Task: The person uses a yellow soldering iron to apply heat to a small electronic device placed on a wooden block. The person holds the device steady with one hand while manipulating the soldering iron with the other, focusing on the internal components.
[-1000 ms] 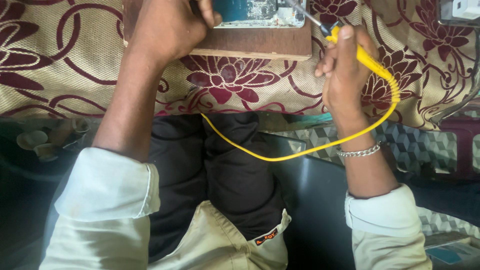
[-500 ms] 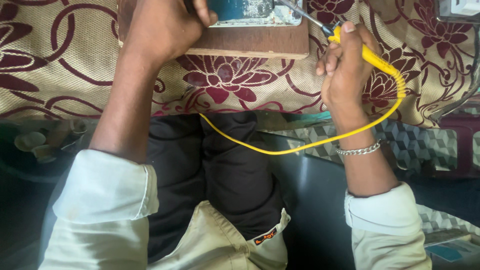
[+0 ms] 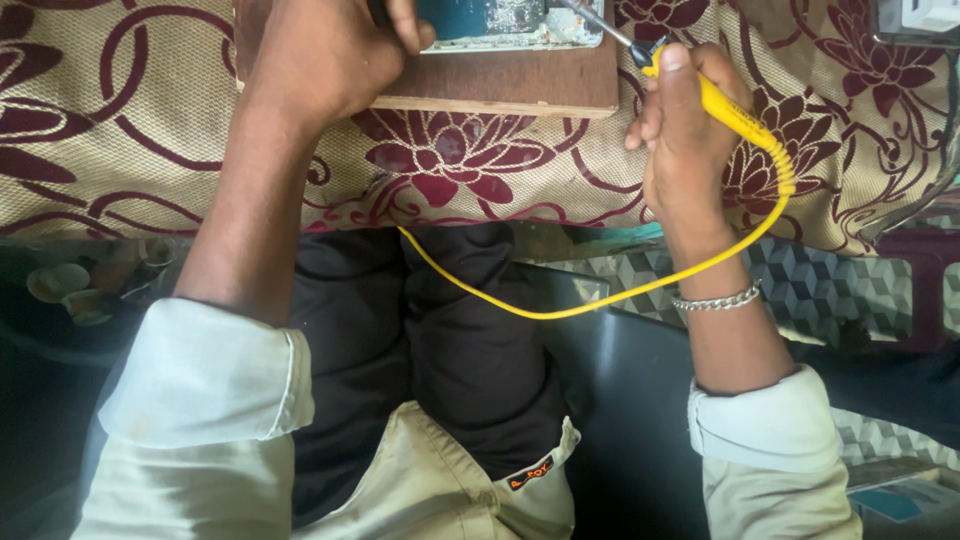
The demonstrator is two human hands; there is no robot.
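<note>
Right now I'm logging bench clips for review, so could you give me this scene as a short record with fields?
setting: table under a cream cloth with maroon flowers
work surface: brown wooden board lying on the cloth
workpiece: flat teal device with a worn pale edge, on the board
left hand: rests on the board, thumb pressing the device
right hand: grips a yellow-handled soldering iron, metal tip towards the device
cord: yellow cord loops down over the lap
wrist: silver bracelet on the right
</note>
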